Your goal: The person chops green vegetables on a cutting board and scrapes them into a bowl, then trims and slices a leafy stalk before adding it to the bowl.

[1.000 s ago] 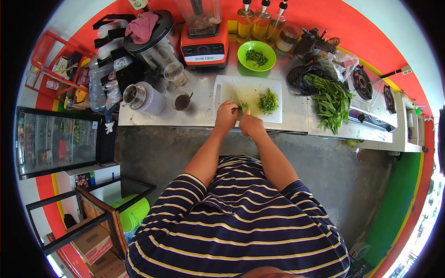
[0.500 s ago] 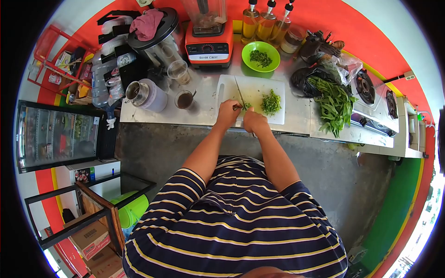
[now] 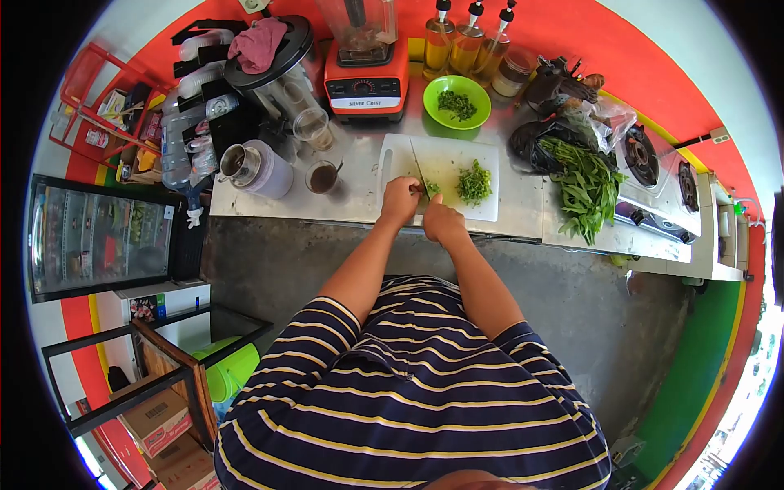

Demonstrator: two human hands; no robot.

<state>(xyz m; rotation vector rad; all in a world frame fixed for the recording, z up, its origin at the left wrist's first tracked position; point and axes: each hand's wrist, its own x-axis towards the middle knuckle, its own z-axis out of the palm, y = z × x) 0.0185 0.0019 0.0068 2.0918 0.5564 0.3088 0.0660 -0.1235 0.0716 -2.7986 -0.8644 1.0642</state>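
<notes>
Right hand (image 3: 443, 221), clenched around the knife (image 3: 420, 170); left hand (image 3: 401, 201), fingers bent beside the blade, grasp indeterminable. Both lie over the white cutting board (image 3: 452, 155); chopped greens (image 3: 474, 183) rest at its right. Beyond: green bowl (image 3: 456, 88).

kitchen, with blender (image 3: 366, 86) and stove (image 3: 651, 163)

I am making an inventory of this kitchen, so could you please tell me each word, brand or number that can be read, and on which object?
"SILVER CREST", on the front of the red blender base; its dial markings are too small to read.
Printing on the cardboard box at lower left: too small and blurred.
</notes>
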